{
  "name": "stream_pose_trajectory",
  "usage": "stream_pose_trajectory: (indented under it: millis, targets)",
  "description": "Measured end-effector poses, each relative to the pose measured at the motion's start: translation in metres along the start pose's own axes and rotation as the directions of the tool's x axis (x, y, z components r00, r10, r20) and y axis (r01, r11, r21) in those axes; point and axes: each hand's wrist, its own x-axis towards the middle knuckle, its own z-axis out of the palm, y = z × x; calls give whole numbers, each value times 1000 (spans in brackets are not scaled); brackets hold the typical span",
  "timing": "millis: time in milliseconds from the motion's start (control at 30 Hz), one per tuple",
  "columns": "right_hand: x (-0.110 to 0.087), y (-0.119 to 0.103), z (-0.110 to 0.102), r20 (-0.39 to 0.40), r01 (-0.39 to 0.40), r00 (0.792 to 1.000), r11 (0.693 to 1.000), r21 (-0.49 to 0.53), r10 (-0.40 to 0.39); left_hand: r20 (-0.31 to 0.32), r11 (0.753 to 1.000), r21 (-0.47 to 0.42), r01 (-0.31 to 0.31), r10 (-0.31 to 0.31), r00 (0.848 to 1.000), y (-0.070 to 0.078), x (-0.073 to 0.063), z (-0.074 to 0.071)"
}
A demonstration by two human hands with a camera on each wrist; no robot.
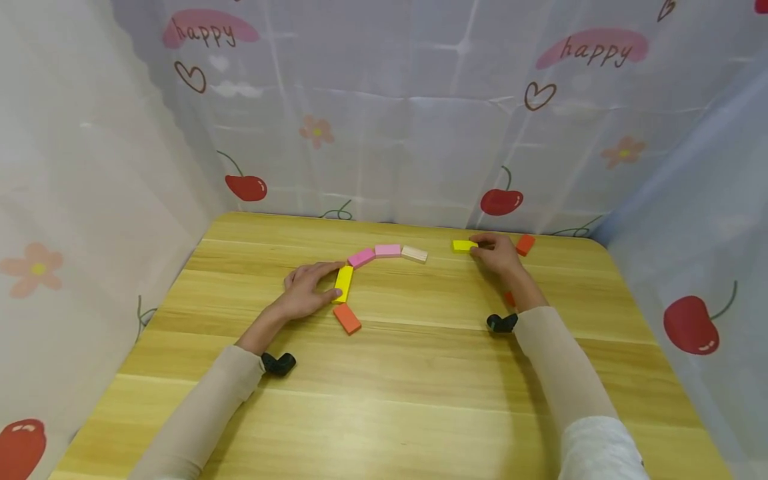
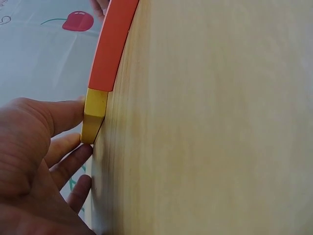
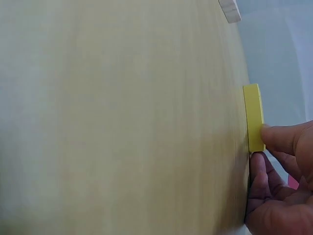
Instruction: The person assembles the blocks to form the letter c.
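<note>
Onto the wide wood-grained table now: probably best to steady on one side, keep flat and light on the other, nudging nothing! With left fingers, moderately spread, grasping the long yellow rectangular block, just beside the orange rectangular block. And with right fingers, narrowly parted, pinching one end of the other yellow rectangular block, near the far edge, apart from the pale wooden rectangular block!

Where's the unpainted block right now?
In the head view, the unpainted block lies just right of centre, toward the table's far edge: immediately right of the light pink block, across a gap left of the right yellow block.
</note>
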Motion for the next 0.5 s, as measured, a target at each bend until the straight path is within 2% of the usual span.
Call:
stream_pose_trajectory:
  millis: [500]
  targets:
    - [-23,5,-1,25,51,998,998,-37,-50,5,1000,-14,1,-1,1000,4,-3,-1]
